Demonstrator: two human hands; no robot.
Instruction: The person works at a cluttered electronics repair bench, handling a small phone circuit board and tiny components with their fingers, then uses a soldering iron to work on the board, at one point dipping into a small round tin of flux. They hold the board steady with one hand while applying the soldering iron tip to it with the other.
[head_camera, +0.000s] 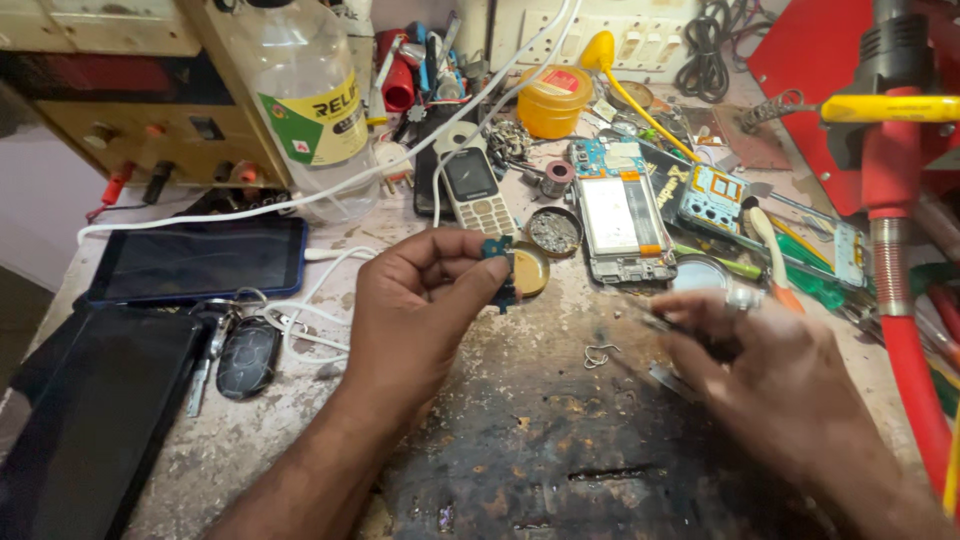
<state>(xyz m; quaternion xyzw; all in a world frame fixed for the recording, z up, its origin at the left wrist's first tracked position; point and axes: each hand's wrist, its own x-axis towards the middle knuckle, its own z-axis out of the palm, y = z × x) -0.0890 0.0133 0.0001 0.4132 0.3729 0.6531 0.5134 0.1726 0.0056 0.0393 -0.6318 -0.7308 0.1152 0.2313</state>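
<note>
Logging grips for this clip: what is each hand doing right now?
Left hand: closed, pinching a small blue circuit board.
Right hand: blurred, closed around a thin tool.

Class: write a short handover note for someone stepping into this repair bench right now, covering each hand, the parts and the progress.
Left hand: pinches a small blue circuit board above the bench.
Right hand: blurred, grips a thin metal tool; type unclear.
Nearby: opened phone behind the hands, keypad phone, round tin by the board, bent wire bit on the bench.
Done: board is out and in hand.
Left: tool has not reached the board.
</note>
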